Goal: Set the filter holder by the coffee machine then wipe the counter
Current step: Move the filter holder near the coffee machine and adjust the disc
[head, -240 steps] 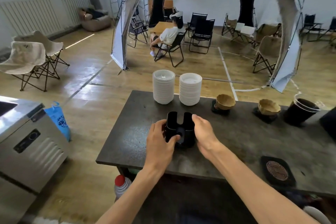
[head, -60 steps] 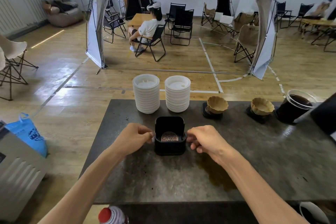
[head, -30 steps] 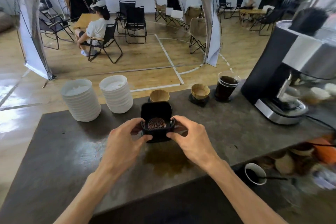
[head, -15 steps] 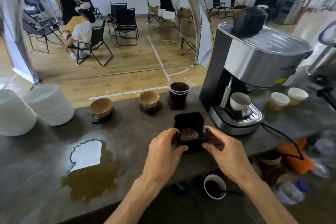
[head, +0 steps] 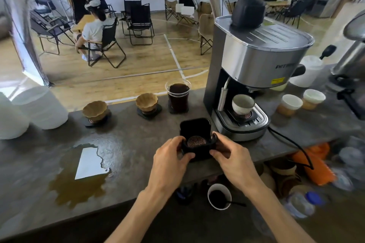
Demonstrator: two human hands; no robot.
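Gripping the black square filter holder [head: 195, 140] at frame centre, your left hand [head: 169, 162] and right hand [head: 231, 156] pinched its sides; you needed it lowered level beside the steel coffee machine [head: 254, 69].

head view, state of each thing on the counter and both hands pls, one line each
filter holder: upright, held at both sides near the machine
left hand: gripping the holder
right hand: gripping the holder
coffee machine: white cup on its drip tray
clear cup: upright, nearly full of dark coffee
counter: wet, brown spill at left, unwiped
two paper filters: open side up on black bases
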